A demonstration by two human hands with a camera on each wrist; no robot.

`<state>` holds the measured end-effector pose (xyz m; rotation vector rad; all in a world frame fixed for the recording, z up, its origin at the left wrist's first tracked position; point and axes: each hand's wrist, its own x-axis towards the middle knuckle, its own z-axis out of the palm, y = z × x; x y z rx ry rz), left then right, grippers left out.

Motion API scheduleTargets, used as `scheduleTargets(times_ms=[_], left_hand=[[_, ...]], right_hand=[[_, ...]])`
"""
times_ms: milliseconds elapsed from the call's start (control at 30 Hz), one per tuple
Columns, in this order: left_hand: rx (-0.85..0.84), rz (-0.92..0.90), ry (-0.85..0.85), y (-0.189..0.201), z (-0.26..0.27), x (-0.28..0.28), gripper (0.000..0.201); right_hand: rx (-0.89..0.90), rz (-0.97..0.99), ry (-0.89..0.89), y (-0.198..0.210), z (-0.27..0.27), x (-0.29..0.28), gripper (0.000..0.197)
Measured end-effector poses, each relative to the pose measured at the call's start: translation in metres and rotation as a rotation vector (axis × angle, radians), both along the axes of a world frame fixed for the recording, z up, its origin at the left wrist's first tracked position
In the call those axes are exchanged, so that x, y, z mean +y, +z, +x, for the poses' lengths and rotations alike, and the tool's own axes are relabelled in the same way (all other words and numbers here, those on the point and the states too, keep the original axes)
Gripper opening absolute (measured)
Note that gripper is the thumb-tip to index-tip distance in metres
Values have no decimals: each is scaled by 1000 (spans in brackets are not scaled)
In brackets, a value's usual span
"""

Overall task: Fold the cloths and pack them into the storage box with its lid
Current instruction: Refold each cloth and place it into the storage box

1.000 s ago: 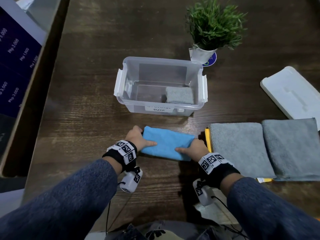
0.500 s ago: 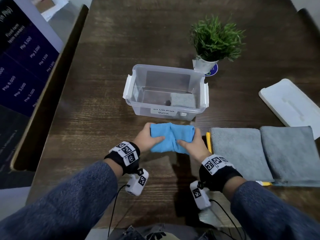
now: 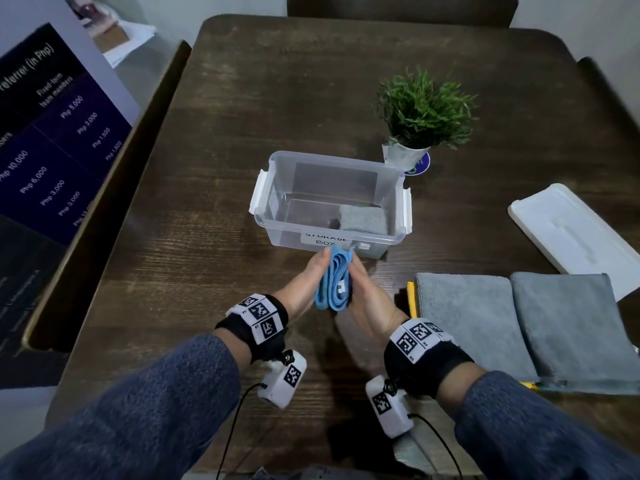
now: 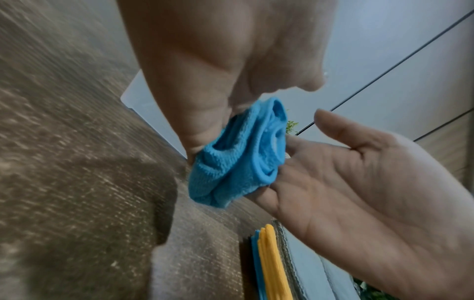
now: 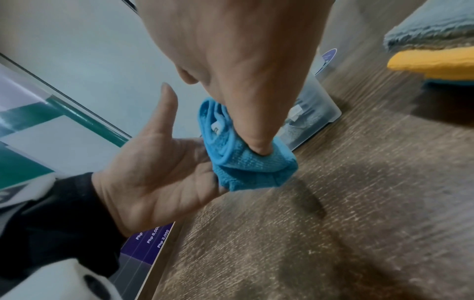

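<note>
A folded blue cloth (image 3: pixel 334 282) (image 4: pixel 236 160) (image 5: pixel 243 162) stands on edge, lifted off the table just in front of the clear storage box (image 3: pixel 270 188). My left hand (image 3: pixel 311 275) (image 5: pixel 153 172) presses its left face with straight fingers, thumb raised. From the other side my right hand (image 3: pixel 367 292) (image 4: pixel 359 192) presses with straight fingers too. The box is uncovered and holds one folded grey cloth (image 3: pixel 363 220) in its near right corner. Its white lid (image 3: pixel 571 230) lies flat at the right of the table.
Two grey cloths (image 3: pixel 464 323) (image 3: pixel 571 327) lie spread side by side on the right, over a yellow cloth (image 3: pixel 410 294) whose edge shows. A potted plant (image 3: pixel 422 112) stands behind the box. A printed board (image 3: pixel 52 133) leans off the table's left edge.
The blue cloth lay flat under both hands; they folded its ends together, then raised it on edge between the palms, closer to the box.
</note>
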<state>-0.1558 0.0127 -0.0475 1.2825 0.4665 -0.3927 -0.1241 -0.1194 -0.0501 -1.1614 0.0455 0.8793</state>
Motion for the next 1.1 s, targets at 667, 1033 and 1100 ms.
scheduleTargets(times_ms=[667, 1033, 1100], left_hand=[[-96, -11, -97, 53, 21, 16, 40], [-310, 451, -74, 84, 102, 24, 45], [-281, 419, -60, 80, 124, 25, 38]], right_hand=[[-96, -166, 59, 36, 43, -37, 42], [-417, -369, -28, 67, 123, -31, 33], [-469, -398, -38, 69, 141, -30, 40]])
